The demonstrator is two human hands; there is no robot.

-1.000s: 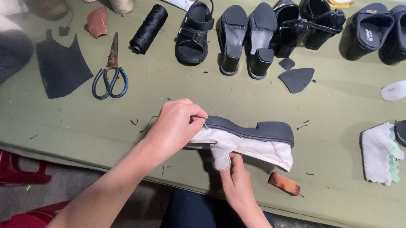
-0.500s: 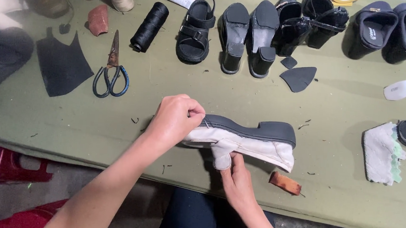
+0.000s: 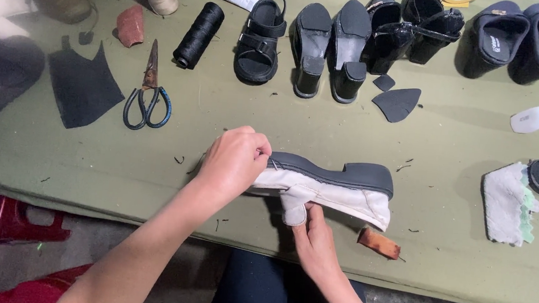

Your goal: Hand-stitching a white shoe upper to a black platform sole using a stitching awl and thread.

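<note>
Near the table's [image 3: 449, 146] front edge, the white shoe [image 3: 330, 189] lies sideways, barely moved over the last second; left hand [image 3: 233, 161] fingers stay pinched at its toe seam, right hand [image 3: 317, 242] fingers clamped on its strap.

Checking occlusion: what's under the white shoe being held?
The right hand props the white shoe from below, fingers on its strap. The left hand covers its toe end. Beneath lies the green table cover; anything directly underneath is hidden.
</note>
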